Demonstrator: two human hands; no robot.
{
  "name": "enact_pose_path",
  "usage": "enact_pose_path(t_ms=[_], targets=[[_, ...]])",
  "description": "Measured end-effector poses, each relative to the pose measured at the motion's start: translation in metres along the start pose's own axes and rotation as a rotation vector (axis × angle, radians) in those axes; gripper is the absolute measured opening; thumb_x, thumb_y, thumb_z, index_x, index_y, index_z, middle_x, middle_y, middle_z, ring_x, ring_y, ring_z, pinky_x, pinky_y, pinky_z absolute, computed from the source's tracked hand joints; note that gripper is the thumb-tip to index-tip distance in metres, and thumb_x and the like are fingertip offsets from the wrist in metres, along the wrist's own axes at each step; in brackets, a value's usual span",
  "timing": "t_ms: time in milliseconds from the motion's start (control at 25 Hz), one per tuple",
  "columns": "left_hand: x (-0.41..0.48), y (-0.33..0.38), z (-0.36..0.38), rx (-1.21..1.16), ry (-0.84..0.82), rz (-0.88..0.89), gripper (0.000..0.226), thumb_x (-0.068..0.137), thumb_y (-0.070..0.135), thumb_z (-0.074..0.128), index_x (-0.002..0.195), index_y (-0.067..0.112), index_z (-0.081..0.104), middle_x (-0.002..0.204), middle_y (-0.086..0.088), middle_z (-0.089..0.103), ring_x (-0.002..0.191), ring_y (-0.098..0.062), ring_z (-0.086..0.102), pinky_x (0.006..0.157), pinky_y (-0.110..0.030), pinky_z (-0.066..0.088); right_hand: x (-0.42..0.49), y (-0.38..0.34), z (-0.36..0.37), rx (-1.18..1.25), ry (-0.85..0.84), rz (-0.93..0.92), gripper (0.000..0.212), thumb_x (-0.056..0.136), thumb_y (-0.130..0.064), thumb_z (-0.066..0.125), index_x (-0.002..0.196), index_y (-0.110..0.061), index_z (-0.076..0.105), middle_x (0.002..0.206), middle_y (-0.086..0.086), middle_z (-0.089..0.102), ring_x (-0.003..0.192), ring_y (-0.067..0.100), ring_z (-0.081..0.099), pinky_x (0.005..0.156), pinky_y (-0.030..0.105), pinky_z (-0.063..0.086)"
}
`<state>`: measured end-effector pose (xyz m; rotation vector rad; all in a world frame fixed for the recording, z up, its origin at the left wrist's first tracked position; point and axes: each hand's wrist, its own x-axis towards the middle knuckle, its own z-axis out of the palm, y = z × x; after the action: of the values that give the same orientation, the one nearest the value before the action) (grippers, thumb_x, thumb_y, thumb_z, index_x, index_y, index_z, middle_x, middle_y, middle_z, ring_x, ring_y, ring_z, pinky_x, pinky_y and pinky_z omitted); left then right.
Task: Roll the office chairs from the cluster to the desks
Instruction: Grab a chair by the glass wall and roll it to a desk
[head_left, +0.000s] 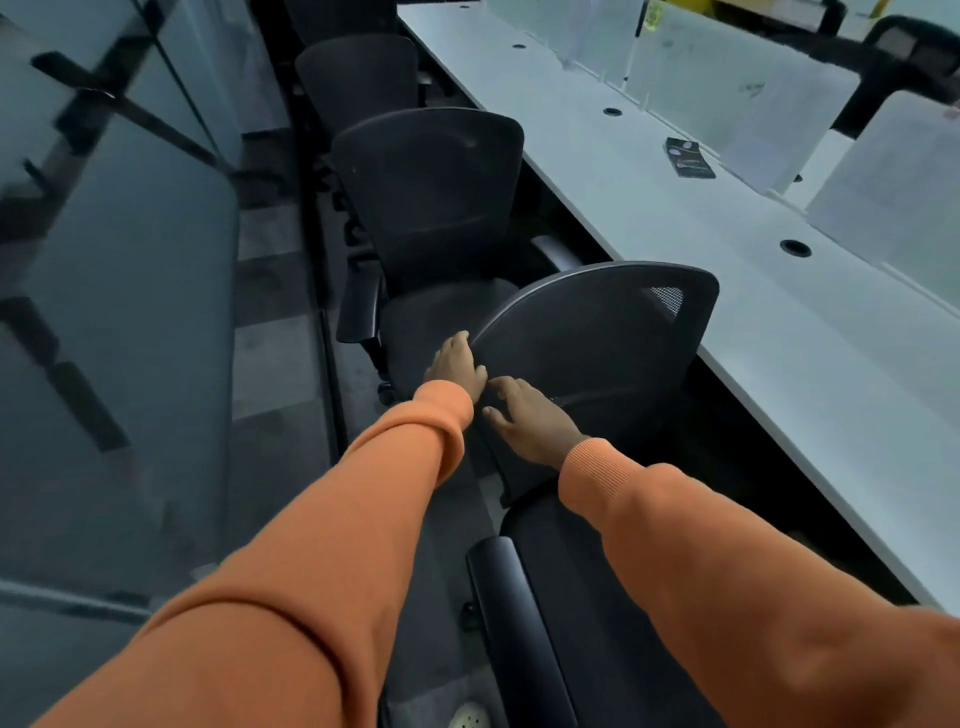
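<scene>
Head view shows two orange ribbed-knit sleeves (311, 571) reaching forward over a smooth black padded armrest (498, 597). Beyond it, the left hand (456, 364) bends its fingers over the left rim of the curved back of a black mesh-backed office chair (597, 343). The right hand (530, 421) lies flat on the mesh with fingers nearly straight and holds nothing. This chair stands just beside the long white laminate desk (779, 322), at a slight angle to its edge. To finish well, I would push evenly with both hands, so that the seat rolls squarely under the edge without knocking it. Farther on, a second black office chair (431, 187), with a hard shell back and a fabric seat, is parked at the desk. Behind it stand frosted divider panels (737, 104).
</scene>
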<state>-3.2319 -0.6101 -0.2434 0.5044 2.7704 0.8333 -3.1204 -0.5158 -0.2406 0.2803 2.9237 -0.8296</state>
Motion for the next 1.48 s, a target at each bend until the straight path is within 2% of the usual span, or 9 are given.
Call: enact_pose_path(t_ms=[120, 400, 560, 880, 1120, 1240, 1320, 1400, 1480], targets=[[0.02, -0.003, 0.007, -0.022, -0.044, -0.041, 0.056, 0.099, 0.02, 0.055, 0.148, 0.008, 0.031, 0.146, -0.015, 0.046, 0.133, -0.033, 0.044, 0.106, -0.041, 0.036, 0.007, 0.007, 0.003, 0.016, -0.017, 0.056, 0.05, 0.099, -0.04, 0.047, 0.143, -0.017, 0.038, 0.137, 0.007, 0.049, 0.124, 0.022, 0.05, 0.102, 0.044, 0.044], [0.004, -0.016, 0.017, 0.04, 0.1, -0.037, 0.046, 0.1, 0.02, 0.052, 0.143, 0.008, 0.04, 0.132, -0.017, 0.058, 0.122, -0.034, 0.054, 0.098, -0.038, 0.038, -0.004, 0.015, 0.017, 0.11, -0.051, 0.135, 0.051, 0.101, -0.037, 0.046, 0.145, -0.014, 0.036, 0.143, 0.011, 0.046, 0.129, 0.022, 0.047, 0.106, 0.038, 0.041], [-0.037, -0.028, 0.011, 0.045, 0.111, -0.106, 0.046, 0.101, 0.021, 0.051, 0.143, 0.008, 0.038, 0.133, -0.017, 0.057, 0.121, -0.035, 0.053, 0.097, -0.039, 0.038, -0.024, -0.003, 0.019, 0.186, -0.059, 0.111, 0.05, 0.102, -0.035, 0.045, 0.146, -0.013, 0.036, 0.144, 0.01, 0.046, 0.129, 0.021, 0.047, 0.107, 0.032, 0.038], [-0.184, -0.06, 0.012, 0.016, 0.156, -0.261, 0.047, 0.099, 0.023, 0.05, 0.14, 0.004, 0.037, 0.136, -0.017, 0.053, 0.123, -0.035, 0.05, 0.098, -0.04, 0.036, -0.086, -0.044, 0.037, 0.295, -0.03, -0.072, 0.041, 0.101, -0.026, 0.048, 0.14, -0.016, 0.045, 0.134, 0.006, 0.055, 0.12, 0.016, 0.053, 0.104, 0.034, 0.044], [-0.294, -0.05, 0.037, -0.095, 0.234, -0.368, 0.045, 0.097, 0.025, 0.05, 0.134, 0.002, 0.041, 0.126, -0.022, 0.057, 0.112, -0.04, 0.055, 0.088, -0.041, 0.043, -0.163, -0.058, 0.06, 0.229, -0.208, -0.142, 0.05, 0.101, -0.029, 0.046, 0.147, -0.013, 0.035, 0.148, 0.009, 0.041, 0.133, 0.023, 0.042, 0.11, 0.034, 0.035], [-0.363, -0.029, 0.051, -0.185, 0.283, -0.487, 0.044, 0.095, 0.026, 0.052, 0.133, 0.007, 0.04, 0.123, -0.015, 0.058, 0.11, -0.036, 0.057, 0.088, -0.039, 0.044, -0.216, -0.057, 0.07, 0.25, -0.26, -0.182, 0.052, 0.103, -0.029, 0.044, 0.149, -0.01, 0.031, 0.152, 0.01, 0.038, 0.137, 0.024, 0.038, 0.112, 0.034, 0.031], [-0.417, -0.001, 0.066, -0.27, 0.343, -0.586, 0.032, 0.092, 0.025, 0.055, 0.119, 0.015, 0.041, 0.106, -0.005, 0.06, 0.095, -0.028, 0.061, 0.079, -0.035, 0.049, -0.258, -0.055, 0.068, 0.282, -0.297, -0.185, 0.053, 0.104, -0.031, 0.042, 0.15, -0.008, 0.029, 0.15, 0.011, 0.041, 0.136, 0.026, 0.041, 0.109, 0.034, 0.033], [-0.455, 0.018, 0.083, -0.475, 0.374, -0.576, 0.035, 0.082, 0.025, 0.067, 0.101, 0.018, 0.039, 0.09, 0.0, 0.059, 0.075, -0.02, 0.06, 0.066, -0.037, 0.052, -0.285, -0.056, 0.064, 0.324, -0.321, -0.183, 0.055, 0.103, -0.037, 0.042, 0.147, -0.007, 0.03, 0.145, 0.012, 0.047, 0.131, 0.028, 0.046, 0.102, 0.032, 0.037], [-0.486, 0.021, 0.093, -0.649, 0.26, -0.526, 0.044, 0.075, 0.024, 0.078, 0.098, 0.019, 0.041, 0.087, -0.002, 0.061, 0.072, -0.016, 0.061, 0.061, -0.036, 0.055, -0.299, -0.059, 0.061, 0.339, -0.333, -0.181, 0.055, 0.101, -0.037, 0.048, 0.144, -0.006, 0.033, 0.142, 0.01, 0.049, 0.127, 0.028, 0.049, 0.097, 0.029, 0.038]])
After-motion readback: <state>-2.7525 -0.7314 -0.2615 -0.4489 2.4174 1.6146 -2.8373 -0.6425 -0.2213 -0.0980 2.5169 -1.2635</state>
